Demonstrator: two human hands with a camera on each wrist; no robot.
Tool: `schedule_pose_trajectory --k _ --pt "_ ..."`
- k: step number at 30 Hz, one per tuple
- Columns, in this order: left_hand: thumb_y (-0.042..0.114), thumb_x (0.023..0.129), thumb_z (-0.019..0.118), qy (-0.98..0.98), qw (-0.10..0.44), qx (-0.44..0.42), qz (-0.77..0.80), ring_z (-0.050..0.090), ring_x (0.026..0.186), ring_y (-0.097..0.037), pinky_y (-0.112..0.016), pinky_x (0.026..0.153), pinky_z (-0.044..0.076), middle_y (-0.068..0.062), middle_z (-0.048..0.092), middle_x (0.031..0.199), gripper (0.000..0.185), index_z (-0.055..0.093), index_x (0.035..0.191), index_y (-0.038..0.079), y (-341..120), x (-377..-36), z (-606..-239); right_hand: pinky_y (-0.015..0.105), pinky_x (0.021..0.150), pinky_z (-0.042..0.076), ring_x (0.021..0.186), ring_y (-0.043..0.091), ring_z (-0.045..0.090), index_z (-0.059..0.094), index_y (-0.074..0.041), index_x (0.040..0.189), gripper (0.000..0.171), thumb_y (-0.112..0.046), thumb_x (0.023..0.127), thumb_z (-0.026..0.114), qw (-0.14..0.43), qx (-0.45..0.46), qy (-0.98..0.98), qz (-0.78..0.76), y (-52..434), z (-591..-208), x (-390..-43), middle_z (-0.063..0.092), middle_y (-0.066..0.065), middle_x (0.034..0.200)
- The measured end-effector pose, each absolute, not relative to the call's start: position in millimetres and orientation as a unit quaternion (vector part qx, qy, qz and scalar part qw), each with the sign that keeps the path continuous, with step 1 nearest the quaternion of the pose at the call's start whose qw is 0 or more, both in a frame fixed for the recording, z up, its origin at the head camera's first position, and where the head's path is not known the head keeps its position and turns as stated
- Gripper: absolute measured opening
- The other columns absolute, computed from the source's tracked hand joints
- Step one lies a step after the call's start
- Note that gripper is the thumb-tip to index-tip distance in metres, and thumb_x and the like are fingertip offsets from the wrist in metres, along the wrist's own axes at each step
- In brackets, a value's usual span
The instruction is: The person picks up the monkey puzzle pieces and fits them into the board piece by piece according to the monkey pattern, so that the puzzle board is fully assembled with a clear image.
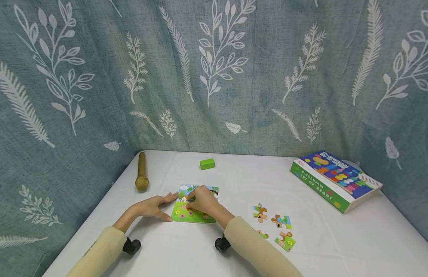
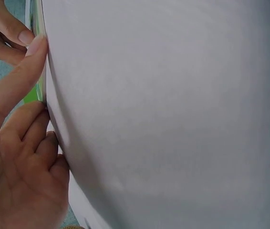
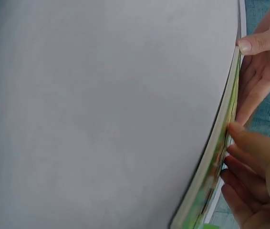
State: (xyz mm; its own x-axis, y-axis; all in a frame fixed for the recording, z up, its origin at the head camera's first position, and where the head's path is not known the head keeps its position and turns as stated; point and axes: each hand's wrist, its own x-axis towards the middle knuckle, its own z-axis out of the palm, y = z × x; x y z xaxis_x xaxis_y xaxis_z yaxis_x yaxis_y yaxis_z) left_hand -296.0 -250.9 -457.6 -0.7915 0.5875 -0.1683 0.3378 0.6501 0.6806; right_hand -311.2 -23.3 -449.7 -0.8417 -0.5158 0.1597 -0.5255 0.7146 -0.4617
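A small picture puzzle board [image 1: 196, 220], with a green lower part with flowers and a blue upper part, lies flat on the table. My left hand [image 1: 152, 206] rests at its left side, fingers extended, with the thumb and fingertips at the board's edge. Over the middle of the board, my right hand [image 1: 204, 200] has its thumb and fingers bent together, pinching a puzzle piece mostly hidden by the fingers. In the right wrist view the board [image 3: 230, 102] appears edge-on, with the right fingers [image 3: 249, 143] close against its face.
Loose puzzle pieces lie to the right, among them a brown-and-blue one [image 1: 260, 212] and a green-cornered one [image 1: 285, 241]; the right sleeve partly covers another. A green block [image 1: 207, 164], a gold microphone-shaped object [image 1: 141, 173] and a bead-game box [image 1: 335, 179] stand farther back.
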Motion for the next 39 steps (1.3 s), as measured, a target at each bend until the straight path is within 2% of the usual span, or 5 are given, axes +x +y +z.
schedule_pose_trajectory --k 8,10,18,30,39 --pt "0.033 0.071 0.074 0.892 0.189 0.254 0.322 0.011 0.134 -0.032 -0.052 0.104 0.013 -0.014 0.015 0.147 0.089 0.025 0.142 0.012 -249.3 -294.8 -455.5 0.022 0.069 0.048 0.079 0.008 0.059 0.069 -0.016 0.104 0.032 -0.028 0.074 0.073 -0.027 0.289 -0.917 0.276 -14.0 -445.9 -311.7 0.067 -0.001 0.097" --pt "0.033 0.071 0.074 0.892 0.187 0.255 0.322 0.011 0.134 -0.032 -0.051 0.104 0.013 -0.014 0.015 0.147 0.089 0.025 0.142 0.012 -249.0 -294.7 -454.9 0.022 0.068 0.048 0.081 0.009 0.059 0.069 -0.016 0.105 0.032 -0.028 0.075 0.073 -0.027 0.289 -0.915 0.281 -11.2 -444.5 -311.0 0.067 -0.001 0.099" --pt "0.034 0.071 0.074 0.892 0.187 0.259 0.320 0.010 0.134 -0.032 -0.051 0.105 0.013 -0.013 0.016 0.147 0.090 0.025 0.142 0.011 -250.1 -296.7 -459.1 0.023 0.070 0.049 0.089 0.017 0.062 0.066 -0.009 0.110 0.038 -0.024 0.075 0.072 -0.023 0.318 -0.893 0.317 3.7 -440.2 -309.4 0.065 0.005 0.104" --pt "0.033 0.071 0.074 0.893 0.185 0.257 0.321 0.010 0.134 -0.031 -0.049 0.105 0.012 -0.011 0.016 0.147 0.090 0.025 0.142 0.010 -246.9 -295.2 -455.7 0.033 0.079 0.049 0.098 0.025 0.060 0.065 -0.007 0.110 0.041 -0.025 0.074 0.073 0.006 0.336 -0.884 0.326 34.2 -424.5 -299.0 0.065 0.008 0.106" --pt "0.032 0.070 0.075 0.894 0.186 0.248 0.323 0.010 0.134 -0.031 -0.050 0.105 0.012 -0.012 0.016 0.147 0.091 0.025 0.142 0.010 -246.7 -294.4 -454.6 0.038 0.081 0.048 0.099 0.022 0.060 0.064 -0.011 0.112 0.039 -0.025 0.076 0.071 0.024 0.352 -0.875 0.332 56.4 -430.0 -295.4 0.063 0.005 0.109"
